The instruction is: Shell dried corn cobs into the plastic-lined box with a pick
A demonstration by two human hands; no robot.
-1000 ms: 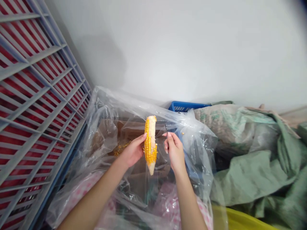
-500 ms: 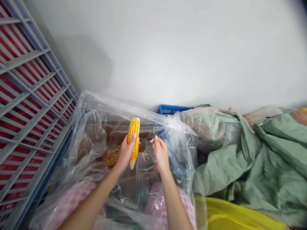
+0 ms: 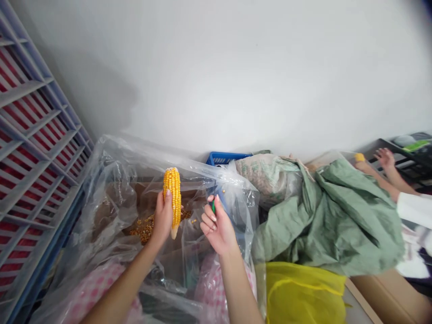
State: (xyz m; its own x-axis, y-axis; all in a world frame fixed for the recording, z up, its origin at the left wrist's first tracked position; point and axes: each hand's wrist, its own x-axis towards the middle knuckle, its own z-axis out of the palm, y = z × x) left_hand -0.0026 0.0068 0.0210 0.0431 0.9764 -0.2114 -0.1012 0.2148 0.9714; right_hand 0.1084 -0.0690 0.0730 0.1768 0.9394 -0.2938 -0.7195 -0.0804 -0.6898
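Note:
An ear of yellow corn [image 3: 172,189] stands nearly upright in my left hand [image 3: 162,218], whose fingers are wrapped round its lower half. Kernels cover the side facing me, and the pale pointed end is down. To its right, my right hand [image 3: 218,225] is raised with curled fingers, pinching a slim green thing [image 3: 213,207], mostly hidden, its kind unclear. The two hands are apart. Below them spreads a clear plastic sheet [image 3: 114,162], lining what looks like a cardboard box, with loose corn kernels [image 3: 143,228] lying in it.
A slatted plastic crate [image 3: 37,90] rises at left. Right of the sheet are a blue basket [image 3: 224,157], a woven sack [image 3: 261,173], green cloth [image 3: 324,216] and a yellow mesh bag [image 3: 300,292]. Another person's hand [image 3: 385,158] is at far right, near a black crate [image 3: 411,164].
The view has swung right, bringing another person's arms into sight. My right hand has turned, and the green thing between its fingers now shows. My left hand still holds the corn.

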